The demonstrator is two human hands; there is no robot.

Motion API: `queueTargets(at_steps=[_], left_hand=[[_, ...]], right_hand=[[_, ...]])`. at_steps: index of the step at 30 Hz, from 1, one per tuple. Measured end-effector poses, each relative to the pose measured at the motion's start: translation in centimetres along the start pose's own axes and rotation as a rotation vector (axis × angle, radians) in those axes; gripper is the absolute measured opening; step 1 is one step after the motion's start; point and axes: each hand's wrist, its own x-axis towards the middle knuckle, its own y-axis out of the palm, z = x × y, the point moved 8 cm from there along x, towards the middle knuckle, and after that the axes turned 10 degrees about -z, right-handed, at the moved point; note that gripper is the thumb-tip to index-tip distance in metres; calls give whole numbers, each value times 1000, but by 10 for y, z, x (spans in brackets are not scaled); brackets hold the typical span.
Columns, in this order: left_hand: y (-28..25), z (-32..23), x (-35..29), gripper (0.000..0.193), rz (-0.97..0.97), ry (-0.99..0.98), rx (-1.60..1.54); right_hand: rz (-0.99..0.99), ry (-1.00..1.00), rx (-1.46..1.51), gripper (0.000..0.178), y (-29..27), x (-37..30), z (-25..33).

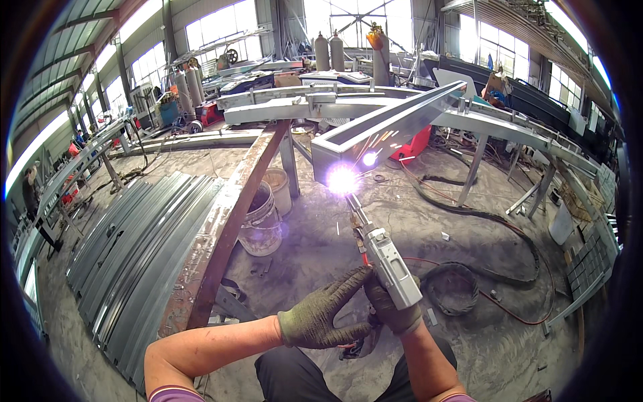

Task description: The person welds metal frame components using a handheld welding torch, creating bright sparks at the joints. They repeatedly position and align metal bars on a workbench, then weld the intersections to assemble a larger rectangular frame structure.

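Observation:
A grey-white handheld welding gun (394, 266) is gripped in my gloved right hand (396, 313), its nozzle pointing away from me. At the tip burns a bright violet-white glow (342, 179), against the lower near corner of a long silvery metal box section (385, 144). Sparks streak across the section's side. My left hand (323, 313), in a dark green knitted glove, reaches toward the gun's grip with fingers stretched and thumb apart. Its fingertips are at the right hand; whether they touch the gun I cannot tell.
A rusty brown beam (221, 224) runs at the left, beside stacked grey metal sheets (144, 244). White buckets (260, 224) stand near it. Black hose (492, 273) coils on the floor at the right. A metal rail frame (516, 127) supports the section; gas cylinders (322, 53) stand behind.

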Motion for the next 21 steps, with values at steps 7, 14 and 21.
queueTargets(at_steps=[7, 14, 21], left_hand=[[0, 0, -2, 104, -10, -6, 14], [0, -3, 0, 104, -12, -2, 15], [3, 2, -1, 103, 18, -27, -1]], right_hand=[[25, 80, 28, 4, 1, 2, 9], [37, 17, 11, 6, 0, -1, 3], [56, 24, 5, 6, 0, -1, 10]])
